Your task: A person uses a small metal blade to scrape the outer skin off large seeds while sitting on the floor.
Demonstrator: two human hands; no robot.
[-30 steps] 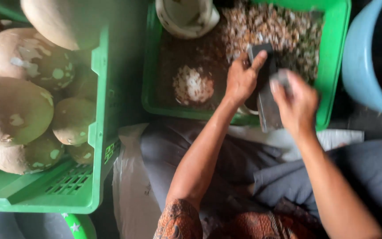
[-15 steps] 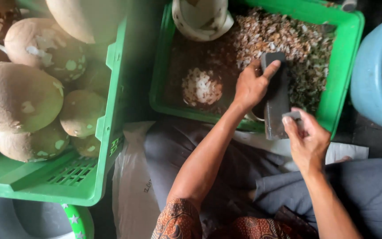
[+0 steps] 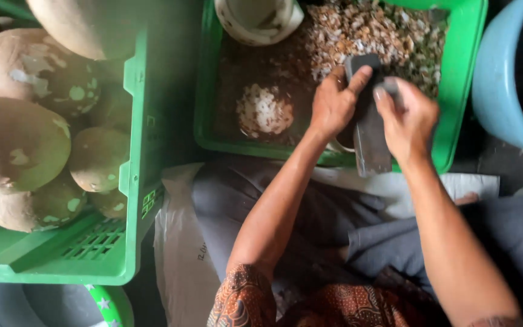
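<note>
Head view, entry one — what do the hands hold?

— Left hand (image 3: 333,104) grips a dark flat blade (image 3: 370,130) from its left side, thumb across the top end. Right hand (image 3: 408,118) closes on the same blade from the right, fingers curled over its upper part; this hand is blurred.

— Blade position?

— Roughly upright in frame, over the near rim of the right green crate (image 3: 464,91), lower end past the rim toward the lap.

— Crate contents?

— Pale and brown shavings (image 3: 370,30) heaped at the far side, a white scraped coconut piece (image 3: 266,112) left of the left hand, a hollow white shell (image 3: 258,18) at the far edge.

— Surroundings?

— Left green crate (image 3: 131,181) holds whole brown coconuts (image 3: 13,145). Blue tub (image 3: 497,79) stands at far right, just beside the crate.
</note>
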